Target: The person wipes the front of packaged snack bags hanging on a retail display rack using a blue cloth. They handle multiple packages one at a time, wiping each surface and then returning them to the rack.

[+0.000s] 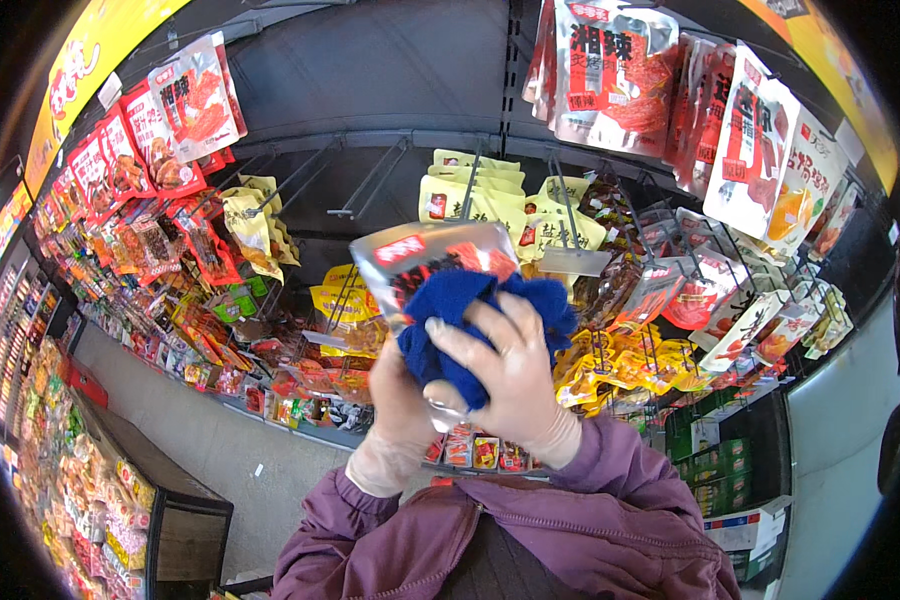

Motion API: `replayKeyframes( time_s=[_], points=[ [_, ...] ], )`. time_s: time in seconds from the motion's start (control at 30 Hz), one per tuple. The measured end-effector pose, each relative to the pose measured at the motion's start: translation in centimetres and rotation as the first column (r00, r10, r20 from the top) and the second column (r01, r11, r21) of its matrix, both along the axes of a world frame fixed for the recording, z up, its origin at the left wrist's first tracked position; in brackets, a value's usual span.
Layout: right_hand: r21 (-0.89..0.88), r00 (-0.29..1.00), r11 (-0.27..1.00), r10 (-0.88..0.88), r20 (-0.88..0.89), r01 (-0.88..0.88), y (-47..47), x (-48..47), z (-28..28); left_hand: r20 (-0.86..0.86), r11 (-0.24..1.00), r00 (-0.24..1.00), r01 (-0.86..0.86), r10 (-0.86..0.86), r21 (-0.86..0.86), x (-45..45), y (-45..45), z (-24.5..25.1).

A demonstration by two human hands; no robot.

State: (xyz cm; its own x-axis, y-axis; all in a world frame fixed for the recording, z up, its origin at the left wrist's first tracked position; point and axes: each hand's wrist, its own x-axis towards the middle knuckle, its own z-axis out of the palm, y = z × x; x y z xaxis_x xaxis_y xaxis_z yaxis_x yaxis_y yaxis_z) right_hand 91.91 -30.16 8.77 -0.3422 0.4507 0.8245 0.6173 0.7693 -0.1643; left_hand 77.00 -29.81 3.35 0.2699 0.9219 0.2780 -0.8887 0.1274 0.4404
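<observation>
Both my hands wear thin, translucent gloves and are raised before my chest. A silver foil snack packet [379,262] with red and dark print is gripped at its lower left by my left hand [401,405], whose fingers are partly hidden behind it. My right hand [514,360] presses a bunched blue cloth [450,300] against the packet's front. The cloth covers most of the packet's middle and lower part. Beyond the packet, pale yellow snack bags [469,187] hang on a metal hook.
Bare metal display hooks [375,180] jut out from the dark back panel [390,75]. Hanging packets [615,82] crowd the upper right, and red ones [157,142] the upper left. At lower left, a dark-edged display stand [187,525] holds bagged snacks above the grey floor [270,480].
</observation>
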Motion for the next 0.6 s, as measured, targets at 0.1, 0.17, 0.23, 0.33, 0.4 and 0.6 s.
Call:
replayKeyframes(
  time_s=[0.1,0.17,0.23,0.33,0.4,0.6],
  points=[
    [0.044,1.0,0.999,-0.029,0.006,0.029,-1.6,-0.2,-2.8,-0.043,0.989,0.992,-0.123,0.12,-0.084,-0.4,-0.6,2.2],
    [0.045,0.998,0.998,0.047,-0.041,-0.045,-1.5,0.0,-4.9,-0.311,0.887,0.832,-0.415,0.461,0.204,-1.4,-0.4,1.2],
    [-0.038,0.981,0.982,0.184,-0.054,-0.186,-1.1,0.7,-5.5,-0.228,0.922,0.895,-0.384,0.385,0.047,-2.3,-0.8,2.9],
    [-0.218,0.929,0.913,0.299,-0.218,-0.345,-0.7,0.7,-8.9,-0.201,0.889,0.884,-0.448,0.423,-0.098,-3.8,-1.8,6.3],
    [-0.42,0.807,0.83,0.06,-0.588,-0.368,0.6,1.4,-11.4,-0.185,0.907,0.892,-0.421,0.412,-0.013,-3.2,-1.9,7.8],
    [-0.035,-0.041,0.303,-0.243,-0.969,-0.952,5.1,2.2,-3.7,-0.798,0.967,0.591,-0.251,0.118,-0.043,-2.8,-0.7,2.5]
  ],
)
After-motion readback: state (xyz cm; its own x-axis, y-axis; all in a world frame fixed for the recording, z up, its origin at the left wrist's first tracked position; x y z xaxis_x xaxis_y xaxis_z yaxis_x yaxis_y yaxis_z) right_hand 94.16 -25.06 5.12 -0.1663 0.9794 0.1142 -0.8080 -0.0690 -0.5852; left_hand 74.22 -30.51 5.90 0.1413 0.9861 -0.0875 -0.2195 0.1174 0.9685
